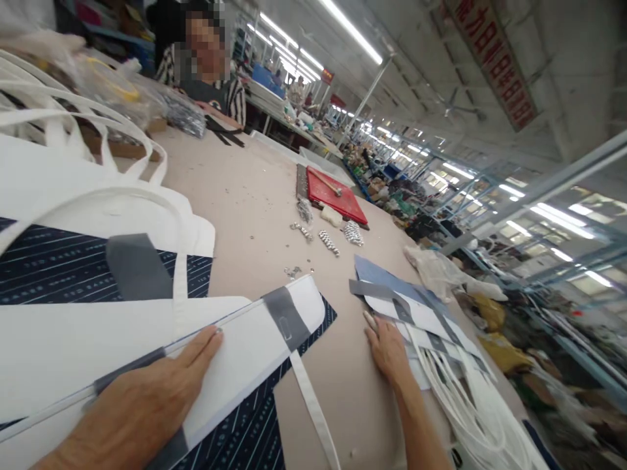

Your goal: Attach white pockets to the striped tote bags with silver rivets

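Note:
My left hand (151, 378) lies over a white panel (235, 352) with grey patches and a piped edge, its fingers close together and the thumb hidden; a small metal bit (218, 330) shows at the fingertips. Beneath the panel lies dark blue printed fabric (245, 427), and a white strap (313, 408) hangs from it. To the right, my right hand (386, 346) rests at the left edge of a stack of blue and white pieces (411, 300) with grey strips. Its fingers are bent, and whether they grip anything is hard to tell.
More white panels (98, 333) and looped straps (147, 147) fill the left. A red board (337, 196) with a hammer (326, 183), beside small metal parts (328, 243), is farther back. A person (206, 72) sits across the table.

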`<state>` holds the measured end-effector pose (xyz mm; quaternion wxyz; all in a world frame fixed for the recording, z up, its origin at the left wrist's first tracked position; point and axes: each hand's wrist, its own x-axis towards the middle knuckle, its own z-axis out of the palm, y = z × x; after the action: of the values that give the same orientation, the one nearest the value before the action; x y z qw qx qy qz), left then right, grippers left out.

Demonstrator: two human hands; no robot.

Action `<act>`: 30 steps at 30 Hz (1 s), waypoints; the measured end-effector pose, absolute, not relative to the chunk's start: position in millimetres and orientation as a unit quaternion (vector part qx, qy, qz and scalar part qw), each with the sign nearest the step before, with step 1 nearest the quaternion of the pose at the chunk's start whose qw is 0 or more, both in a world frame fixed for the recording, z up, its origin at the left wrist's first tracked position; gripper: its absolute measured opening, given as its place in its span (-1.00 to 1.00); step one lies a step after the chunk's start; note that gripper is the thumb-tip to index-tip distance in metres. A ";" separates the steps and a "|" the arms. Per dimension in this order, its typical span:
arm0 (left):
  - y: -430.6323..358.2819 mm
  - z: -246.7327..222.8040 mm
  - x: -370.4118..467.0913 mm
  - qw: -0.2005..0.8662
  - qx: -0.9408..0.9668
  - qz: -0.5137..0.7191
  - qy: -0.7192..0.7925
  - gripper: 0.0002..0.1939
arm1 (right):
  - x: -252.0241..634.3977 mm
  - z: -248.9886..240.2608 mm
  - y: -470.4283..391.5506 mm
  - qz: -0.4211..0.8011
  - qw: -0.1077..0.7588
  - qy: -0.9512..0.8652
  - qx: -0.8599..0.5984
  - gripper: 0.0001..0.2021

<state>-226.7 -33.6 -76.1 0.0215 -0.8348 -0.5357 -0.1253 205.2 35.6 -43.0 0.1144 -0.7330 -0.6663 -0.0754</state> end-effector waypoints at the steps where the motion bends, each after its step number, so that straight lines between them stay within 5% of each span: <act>1: -34.3 -71.3 -225.8 0.035 -0.839 -0.093 -0.535 -0.33 | 210.5 -47.4 34.8 -0.071 0.116 -0.667 -0.732 -0.68; 8: -38.7 -47.3 -219.5 0.013 -0.839 0.009 -0.543 -0.42 | 210.3 -45.9 48.1 -0.015 0.189 -0.664 -0.723 -0.67; 12: -39.0 -47.2 -219.8 0.008 -0.836 0.012 -0.548 -0.41 | 164.5 -15.4 59.8 0.243 0.508 -0.493 -0.663 -0.67; 15: -39.2 -50.8 -220.3 0.017 -0.836 0.004 -0.549 -0.40 | 96.8 -1.9 69.2 0.441 0.617 -0.388 -0.525 -0.70; 20: -39.8 -53.8 -221.3 0.020 -0.841 0.007 -0.540 -0.42 | -18.0 -8.3 86.1 0.697 0.603 -0.207 -0.329 -0.82; 24: -40.6 -51.5 -221.8 0.013 -0.842 -0.003 -0.540 -0.42 | -64.3 -25.3 97.3 0.711 0.580 -0.195 -0.347 -0.66; 30: -41.1 -53.4 -222.7 0.009 -0.838 -0.031 -0.544 -0.39 | -75.9 -41.5 102.8 0.714 0.560 -0.216 -0.360 -0.67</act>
<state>-222.7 -41.1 -53.4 0.0089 -0.8385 -0.5440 -0.0307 -75.9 102.8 -41.5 0.5602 -0.3596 -0.2160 0.7143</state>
